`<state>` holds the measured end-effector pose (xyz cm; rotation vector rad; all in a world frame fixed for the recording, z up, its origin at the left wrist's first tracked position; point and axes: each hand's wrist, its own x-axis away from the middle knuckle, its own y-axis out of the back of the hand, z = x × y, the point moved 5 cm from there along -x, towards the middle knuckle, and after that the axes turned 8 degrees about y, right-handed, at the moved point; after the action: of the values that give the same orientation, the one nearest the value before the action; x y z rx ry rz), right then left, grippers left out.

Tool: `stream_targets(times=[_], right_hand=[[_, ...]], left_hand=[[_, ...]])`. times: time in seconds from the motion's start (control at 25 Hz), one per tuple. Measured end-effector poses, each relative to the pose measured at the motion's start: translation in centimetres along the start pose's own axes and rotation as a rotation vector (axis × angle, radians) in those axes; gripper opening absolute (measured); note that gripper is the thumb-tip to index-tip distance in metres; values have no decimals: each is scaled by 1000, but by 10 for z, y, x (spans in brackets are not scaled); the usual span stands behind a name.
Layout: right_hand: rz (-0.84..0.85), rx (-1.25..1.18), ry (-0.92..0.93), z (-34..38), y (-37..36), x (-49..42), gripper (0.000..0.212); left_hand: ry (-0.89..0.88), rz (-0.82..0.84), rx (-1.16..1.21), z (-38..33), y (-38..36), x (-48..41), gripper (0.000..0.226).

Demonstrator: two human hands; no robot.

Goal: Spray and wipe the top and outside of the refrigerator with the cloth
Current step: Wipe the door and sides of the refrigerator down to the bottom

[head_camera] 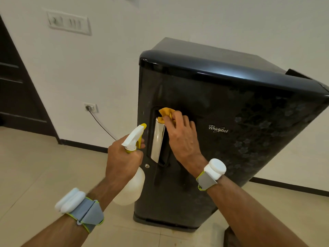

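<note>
Our right hand gripped the yellow cloth, bunched in curled fingers and pressed against the top of the chrome handle, set in a recess on the front of the black fridge. Our left hand was wrapped round the neck of the white bottle, just left of the handle, nozzle towards the fridge. The fridge stood on the tiled floor. A cord ran from a socket down behind our left hand.
</note>
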<state>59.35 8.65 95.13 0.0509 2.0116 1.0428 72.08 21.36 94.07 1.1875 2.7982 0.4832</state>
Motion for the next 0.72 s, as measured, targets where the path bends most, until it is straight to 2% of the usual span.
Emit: stream_targets(times=[0.24, 0.36, 0.44, 0.6, 0.64, 0.72], right_hand=[[10, -24, 59, 28, -18, -19, 41], [-60, -93, -109, 2, -9, 9, 45], [-65, -124, -124, 7, -9, 5, 43], [-71, -84, 60, 42, -22, -35, 40], [-32, -55, 154, 48, -33, -34, 38], [166, 77, 536, 67, -61, -8, 31]], left_hand=[[-29, -16, -2, -6, 0, -9, 31], [-46, -6, 14, -2, 6, -14, 34], [-38, -25, 11, 3, 10, -18, 35], [-46, -61, -18, 6, 7, -24, 33], [-50, -68, -35, 5, 5, -24, 33], [-55, -60, -55, 3, 2, -24, 32]])
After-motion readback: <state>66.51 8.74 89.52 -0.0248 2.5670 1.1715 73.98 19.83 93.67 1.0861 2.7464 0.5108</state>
